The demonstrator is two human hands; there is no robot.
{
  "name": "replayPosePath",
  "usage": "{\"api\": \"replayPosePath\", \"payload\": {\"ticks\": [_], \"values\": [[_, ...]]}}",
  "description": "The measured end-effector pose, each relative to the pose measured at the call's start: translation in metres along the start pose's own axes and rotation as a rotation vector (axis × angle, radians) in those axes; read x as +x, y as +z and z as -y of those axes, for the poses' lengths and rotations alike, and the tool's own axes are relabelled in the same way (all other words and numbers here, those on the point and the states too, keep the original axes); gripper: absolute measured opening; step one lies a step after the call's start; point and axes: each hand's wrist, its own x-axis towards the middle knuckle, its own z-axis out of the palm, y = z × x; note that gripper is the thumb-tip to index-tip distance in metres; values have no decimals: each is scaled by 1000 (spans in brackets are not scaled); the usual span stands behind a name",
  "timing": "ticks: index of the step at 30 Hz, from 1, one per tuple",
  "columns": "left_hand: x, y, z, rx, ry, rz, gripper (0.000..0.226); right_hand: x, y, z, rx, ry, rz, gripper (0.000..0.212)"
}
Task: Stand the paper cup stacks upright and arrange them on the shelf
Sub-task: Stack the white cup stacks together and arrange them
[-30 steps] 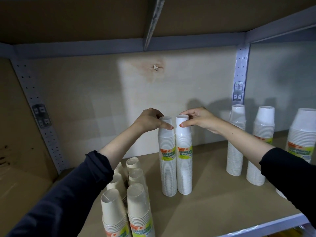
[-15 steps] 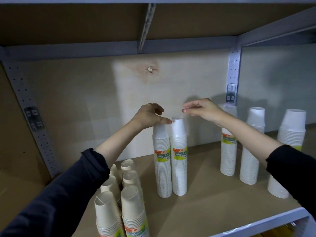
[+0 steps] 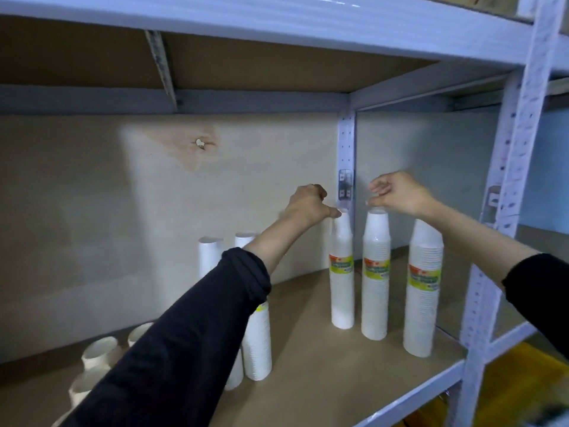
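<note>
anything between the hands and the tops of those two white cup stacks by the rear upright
Nothing visible. The left hand touches the top of the rear white paper cup stack; the right hand hovers just above the neighbouring white stack.

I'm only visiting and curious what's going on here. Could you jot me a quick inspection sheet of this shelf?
Surface: brown shelf board, grey metal frame.
Job's things: three upright white cup stacks at right; two more partly behind the left sleeve; beige cup stacks at lower left.
Clutter: nothing seen.
Hands: left hand touches the first stack's top; right hand pinches just above the second; contact unclear.
Cables: nothing seen.
Surroundings: pale back panel, upright post, something yellow below.
</note>
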Motion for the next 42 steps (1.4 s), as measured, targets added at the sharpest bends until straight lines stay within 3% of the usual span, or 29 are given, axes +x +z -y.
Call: {"api": "replayPosePath", "payload": {"ticks": [11,20,26,29,32,35,42], "values": [[45,49,2,-38,-195,143,63,16,2,-16,-251,96,175,72],[44,47,7,-51,-152,165,49,19,8,-18,-178,154,277,41],[19,29,-1,12,-129,126,49,9,1,-2,-160,121,323,38],[-1,14,-8,55,-90,94,35,0,-2,13,-167,101,359,33],[-27,-3,-13,68,-75,54,46,-13,-3,31,-156,68,381,26],[-50,-21,-10,40,-75,39,38,-24,-2,47,-105,21,419,22],[-104,-78,6,52,-126,-20,44,-49,8,99,-45,-109,552,17]]}}
